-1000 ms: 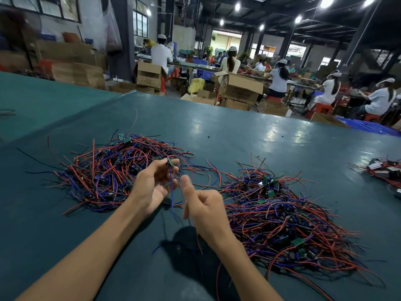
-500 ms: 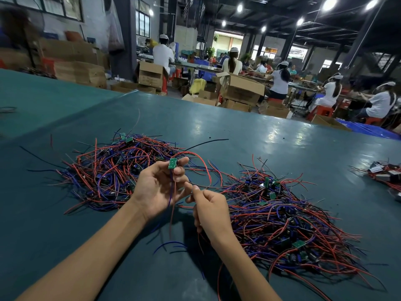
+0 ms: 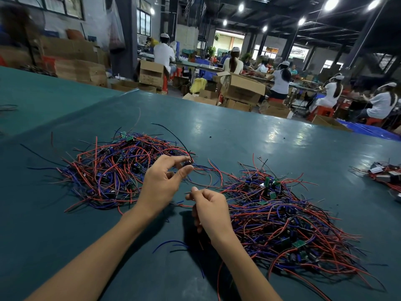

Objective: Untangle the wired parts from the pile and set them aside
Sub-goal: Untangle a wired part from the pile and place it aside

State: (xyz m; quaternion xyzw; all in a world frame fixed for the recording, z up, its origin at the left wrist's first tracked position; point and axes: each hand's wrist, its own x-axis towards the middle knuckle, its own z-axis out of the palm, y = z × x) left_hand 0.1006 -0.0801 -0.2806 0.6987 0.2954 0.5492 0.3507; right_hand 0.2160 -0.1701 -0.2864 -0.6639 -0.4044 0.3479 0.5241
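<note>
While the tangle is plainly far from sorted, the left hand [image 3: 161, 183] holds one small dark wired part [image 3: 188, 163] between thumb and forefinger at the near edge of the left pile [image 3: 108, 170], its other fingers loosely curled. The right hand [image 3: 209, 206], fingers curled, pinches a thin wire [image 3: 188, 192] beside the right pile [image 3: 282, 218]. Both heaps on the green table [image 3: 238, 137] look large; I'd judge most of the work remains.

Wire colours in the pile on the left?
Mostly red and blue, a few black, in the left pile; head view.
</note>
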